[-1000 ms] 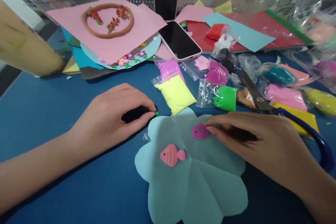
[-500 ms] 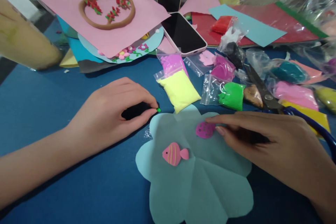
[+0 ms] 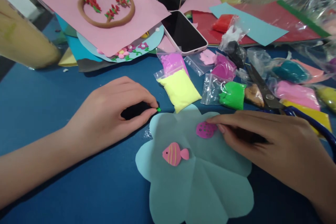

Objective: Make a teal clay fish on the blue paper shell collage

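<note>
On the bench (image 3: 105, 189), the left hand (image 3: 112, 106) has thumb and forefinger pinched on a green bit of clay (image 3: 159, 109), just beside the scalloped blue paper (image 3: 199, 189). On that paper lie a striped pink fish (image 3: 173, 154) and, farther right, a purple fish (image 3: 205, 130). The right hand's (image 3: 275, 143) nearly closed fingers touch its tail end; whether they grip, I cannot tell.

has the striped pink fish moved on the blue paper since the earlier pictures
No, the striped pink fish keeps its place beside where the creases meet on the blue paper.
</note>
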`<state>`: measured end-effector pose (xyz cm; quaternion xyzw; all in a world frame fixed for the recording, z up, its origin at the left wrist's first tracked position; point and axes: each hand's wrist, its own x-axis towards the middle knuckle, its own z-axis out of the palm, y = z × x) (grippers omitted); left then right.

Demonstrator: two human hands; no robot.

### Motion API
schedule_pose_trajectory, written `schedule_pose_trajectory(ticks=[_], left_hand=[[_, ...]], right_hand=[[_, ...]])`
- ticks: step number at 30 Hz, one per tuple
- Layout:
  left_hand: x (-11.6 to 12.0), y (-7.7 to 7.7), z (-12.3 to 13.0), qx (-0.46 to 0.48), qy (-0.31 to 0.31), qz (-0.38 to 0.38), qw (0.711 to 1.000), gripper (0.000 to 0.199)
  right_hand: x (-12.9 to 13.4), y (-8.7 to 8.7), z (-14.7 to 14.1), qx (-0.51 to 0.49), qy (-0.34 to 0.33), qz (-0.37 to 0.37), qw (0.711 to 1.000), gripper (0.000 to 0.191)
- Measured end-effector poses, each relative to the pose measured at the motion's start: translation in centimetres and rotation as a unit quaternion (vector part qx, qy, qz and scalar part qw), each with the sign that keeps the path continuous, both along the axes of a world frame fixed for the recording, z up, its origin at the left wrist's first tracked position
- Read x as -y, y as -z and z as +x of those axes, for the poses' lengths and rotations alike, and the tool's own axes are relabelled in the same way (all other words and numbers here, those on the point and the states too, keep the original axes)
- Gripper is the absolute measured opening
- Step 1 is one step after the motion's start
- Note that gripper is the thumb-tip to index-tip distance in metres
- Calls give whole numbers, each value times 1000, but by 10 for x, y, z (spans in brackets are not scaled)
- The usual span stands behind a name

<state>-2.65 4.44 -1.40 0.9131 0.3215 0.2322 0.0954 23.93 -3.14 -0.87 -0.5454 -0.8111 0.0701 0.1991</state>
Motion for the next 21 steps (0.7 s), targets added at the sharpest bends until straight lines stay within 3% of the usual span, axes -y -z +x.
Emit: schedule_pose_trajectory(ticks=[21], left_hand=[[-2, 0, 1, 0, -3, -1, 1000, 12]], right_hand=[[-2, -1, -1, 37, -15, 45, 998, 24]])
